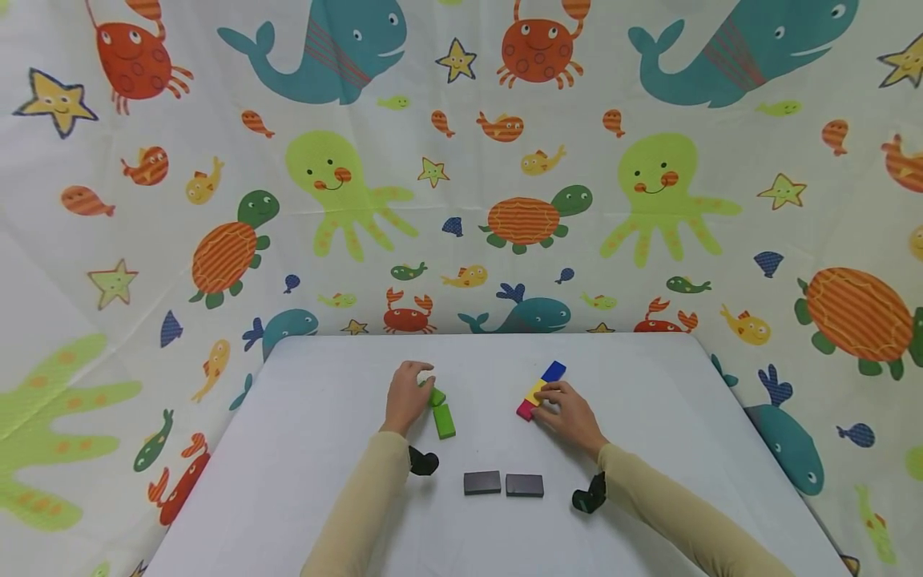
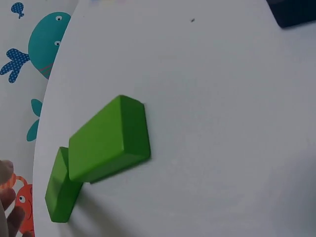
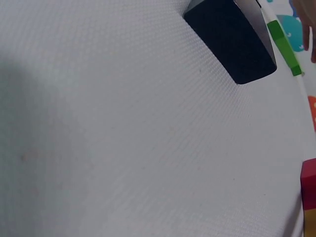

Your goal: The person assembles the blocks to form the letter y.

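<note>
On the left, my left hand point(image 1: 409, 398) is beside two green blocks, its thumb and forefinger apart. The nearer green block point(image 1: 444, 421) is rectangular; the farther green block point(image 1: 437, 397) touches its end and is partly hidden by the hand. Only the left fingers point(image 2: 10, 212) enter the left wrist view, apart from the blocks. My right hand point(image 1: 570, 413) has its fingertips over a slanting row: a red block point(image 1: 525, 410), a yellow block point(image 1: 535, 392) and a blue block point(image 1: 554, 372). Its fingers look loosely bent; any contact is unclear.
Two dark grey blocks, a left one point(image 1: 481, 483) and a right one point(image 1: 524, 486), lie side by side nearer me with a small gap. The white table point(image 1: 317, 385) meets a sea-animal printed cloth point(image 1: 447, 264) at its far edge and sides.
</note>
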A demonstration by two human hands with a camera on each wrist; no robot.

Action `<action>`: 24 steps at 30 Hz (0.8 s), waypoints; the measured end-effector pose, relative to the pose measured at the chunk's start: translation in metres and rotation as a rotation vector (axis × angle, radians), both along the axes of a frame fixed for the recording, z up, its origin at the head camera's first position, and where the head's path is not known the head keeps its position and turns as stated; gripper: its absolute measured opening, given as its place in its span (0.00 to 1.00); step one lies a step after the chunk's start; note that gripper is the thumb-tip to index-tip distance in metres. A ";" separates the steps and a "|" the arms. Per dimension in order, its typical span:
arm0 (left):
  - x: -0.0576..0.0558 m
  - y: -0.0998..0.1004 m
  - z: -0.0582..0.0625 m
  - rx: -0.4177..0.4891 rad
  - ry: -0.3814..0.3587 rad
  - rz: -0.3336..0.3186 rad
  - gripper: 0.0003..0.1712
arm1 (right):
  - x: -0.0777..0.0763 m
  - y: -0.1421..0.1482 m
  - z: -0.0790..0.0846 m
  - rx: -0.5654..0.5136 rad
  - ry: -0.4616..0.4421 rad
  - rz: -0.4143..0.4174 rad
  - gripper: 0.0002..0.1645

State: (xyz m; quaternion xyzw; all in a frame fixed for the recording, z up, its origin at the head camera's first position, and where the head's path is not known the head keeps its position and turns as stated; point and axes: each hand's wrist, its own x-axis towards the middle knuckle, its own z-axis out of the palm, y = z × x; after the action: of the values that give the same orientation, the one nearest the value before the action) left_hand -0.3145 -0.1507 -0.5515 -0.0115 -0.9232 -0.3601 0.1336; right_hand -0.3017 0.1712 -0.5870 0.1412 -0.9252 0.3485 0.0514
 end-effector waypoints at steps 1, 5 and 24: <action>0.000 -0.002 -0.002 -0.009 -0.011 0.009 0.13 | 0.000 0.000 0.000 0.000 0.000 0.000 0.18; 0.001 -0.008 -0.006 -0.009 -0.058 0.002 0.15 | 0.000 0.000 -0.001 0.002 0.004 0.002 0.18; 0.005 0.003 -0.015 -0.241 -0.190 -0.062 0.19 | 0.000 0.000 0.001 0.015 0.001 0.007 0.19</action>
State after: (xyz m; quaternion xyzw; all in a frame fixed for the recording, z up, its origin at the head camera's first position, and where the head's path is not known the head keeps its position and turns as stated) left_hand -0.3098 -0.1482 -0.5664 -0.0219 -0.9675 -0.2500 0.0322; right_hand -0.3015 0.1711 -0.5859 0.1449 -0.9272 0.3419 0.0497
